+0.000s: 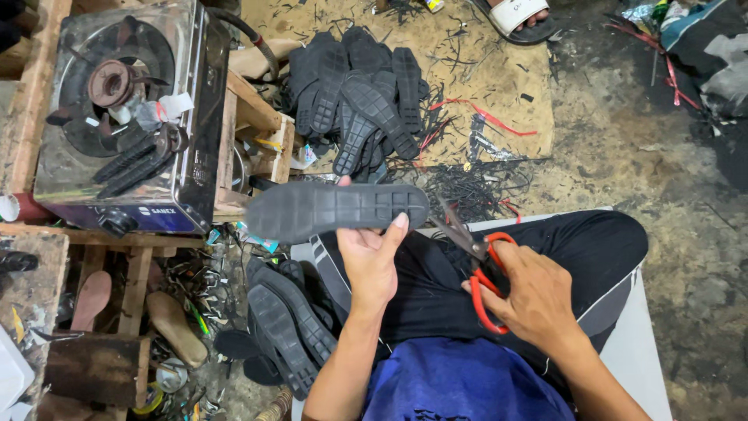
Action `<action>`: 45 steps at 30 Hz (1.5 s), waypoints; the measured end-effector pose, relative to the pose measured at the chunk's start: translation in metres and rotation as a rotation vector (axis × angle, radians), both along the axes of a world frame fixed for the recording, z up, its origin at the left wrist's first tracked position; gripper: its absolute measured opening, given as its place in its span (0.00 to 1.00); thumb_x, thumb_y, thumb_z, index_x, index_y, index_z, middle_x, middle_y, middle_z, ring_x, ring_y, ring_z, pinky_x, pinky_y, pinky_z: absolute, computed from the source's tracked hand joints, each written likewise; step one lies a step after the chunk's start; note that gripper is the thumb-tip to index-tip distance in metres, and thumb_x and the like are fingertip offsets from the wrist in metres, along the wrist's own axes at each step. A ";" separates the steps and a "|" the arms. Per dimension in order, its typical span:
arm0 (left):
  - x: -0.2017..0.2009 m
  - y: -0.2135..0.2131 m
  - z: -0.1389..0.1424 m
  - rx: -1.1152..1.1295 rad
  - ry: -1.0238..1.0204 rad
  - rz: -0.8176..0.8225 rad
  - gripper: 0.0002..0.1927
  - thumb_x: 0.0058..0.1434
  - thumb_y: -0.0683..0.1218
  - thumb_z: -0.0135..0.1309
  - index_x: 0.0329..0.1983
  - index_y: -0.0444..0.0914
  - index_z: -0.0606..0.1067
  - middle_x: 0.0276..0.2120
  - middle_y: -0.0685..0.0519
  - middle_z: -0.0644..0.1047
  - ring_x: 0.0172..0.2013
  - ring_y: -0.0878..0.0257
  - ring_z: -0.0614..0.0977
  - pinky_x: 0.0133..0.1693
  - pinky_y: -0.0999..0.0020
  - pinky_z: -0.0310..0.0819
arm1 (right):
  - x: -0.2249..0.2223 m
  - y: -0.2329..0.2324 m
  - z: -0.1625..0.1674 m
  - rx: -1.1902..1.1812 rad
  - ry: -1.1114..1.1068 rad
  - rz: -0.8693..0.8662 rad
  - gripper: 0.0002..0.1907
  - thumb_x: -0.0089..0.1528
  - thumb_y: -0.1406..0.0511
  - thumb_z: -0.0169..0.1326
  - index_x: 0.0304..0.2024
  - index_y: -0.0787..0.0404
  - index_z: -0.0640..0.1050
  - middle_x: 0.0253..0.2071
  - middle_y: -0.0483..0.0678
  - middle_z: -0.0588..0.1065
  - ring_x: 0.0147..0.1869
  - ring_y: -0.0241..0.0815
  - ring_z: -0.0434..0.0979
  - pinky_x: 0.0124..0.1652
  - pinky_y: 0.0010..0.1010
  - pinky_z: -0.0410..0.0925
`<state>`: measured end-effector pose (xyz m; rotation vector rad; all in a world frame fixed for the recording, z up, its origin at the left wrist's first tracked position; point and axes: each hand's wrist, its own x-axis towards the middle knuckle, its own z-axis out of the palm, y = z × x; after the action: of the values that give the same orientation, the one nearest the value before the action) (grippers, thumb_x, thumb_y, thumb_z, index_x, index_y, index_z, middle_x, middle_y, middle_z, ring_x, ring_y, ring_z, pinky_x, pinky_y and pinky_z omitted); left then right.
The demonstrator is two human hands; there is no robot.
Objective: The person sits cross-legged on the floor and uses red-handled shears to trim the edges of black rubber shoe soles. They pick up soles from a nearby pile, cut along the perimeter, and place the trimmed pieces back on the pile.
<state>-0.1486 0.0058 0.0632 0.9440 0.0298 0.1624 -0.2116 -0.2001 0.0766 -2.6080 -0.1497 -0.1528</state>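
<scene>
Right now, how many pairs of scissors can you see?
1: red-handled scissors in the right hand, over the lap, beside the black sole held in the left hand. Others may lie hidden among the scraps.

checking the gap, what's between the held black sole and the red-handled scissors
No loose object in the head view: between the black sole in the left hand and the scissors in the right hand shows only the person's black-trousered lap.
</scene>
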 end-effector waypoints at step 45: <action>0.010 0.050 0.015 0.342 0.087 -0.121 0.20 0.62 0.32 0.62 0.56 0.29 0.71 0.47 0.49 0.80 0.47 0.62 0.82 0.52 0.66 0.79 | 0.012 -0.005 0.018 -0.030 -0.017 0.164 0.31 0.46 0.47 0.67 0.43 0.59 0.78 0.28 0.51 0.77 0.31 0.54 0.78 0.34 0.42 0.68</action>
<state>-0.1389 0.0559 0.0781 1.2909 0.0250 0.0133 -0.1993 -0.2055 0.0950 -2.6109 -0.3731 -0.1147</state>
